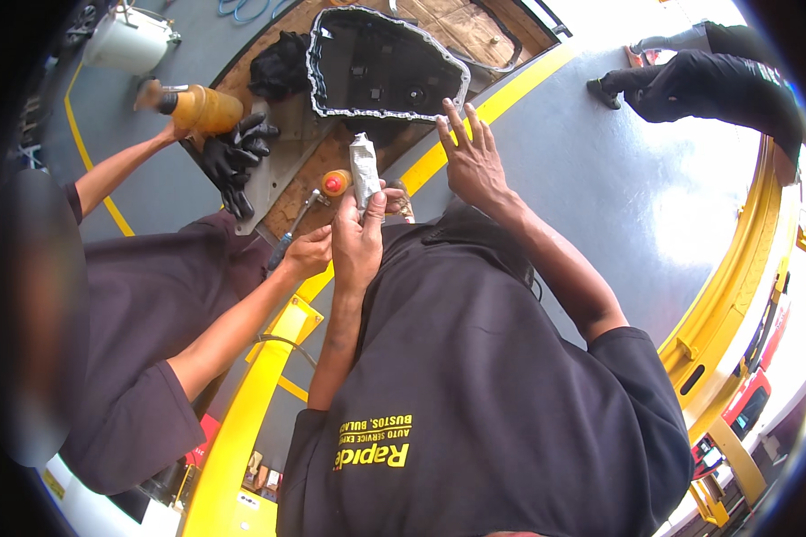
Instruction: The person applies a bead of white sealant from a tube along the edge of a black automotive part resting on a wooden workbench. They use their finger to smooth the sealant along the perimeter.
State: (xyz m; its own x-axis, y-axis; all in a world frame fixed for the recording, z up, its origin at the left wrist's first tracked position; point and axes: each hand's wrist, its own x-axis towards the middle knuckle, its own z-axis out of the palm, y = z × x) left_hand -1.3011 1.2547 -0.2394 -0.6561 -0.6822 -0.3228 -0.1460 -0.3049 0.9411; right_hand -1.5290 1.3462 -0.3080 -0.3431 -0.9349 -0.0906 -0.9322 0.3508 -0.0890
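Observation:
My left hand (358, 242) is shut on a crumpled silver tube (364, 168) and holds it upright, with a small orange and red capped piece (334, 183) just to its left. My right hand (473, 161) is open, fingers spread, at the near edge of a black metal pan (381, 67). The pan has a pale bead along its rim and lies on a wooden board (475, 31). My dark shirt (484, 385) with yellow print fills the lower middle.
On the left, a co-worker's hand (306, 253) grips a black-handled tool (282, 249) next to my left hand. Their other hand lifts an amber bottle (201, 109). Black gloves (233, 152), a dark rag (278, 63), a white bucket (130, 40) and yellow lift beams (251, 394) surround us. Another person (707, 85) crouches top right.

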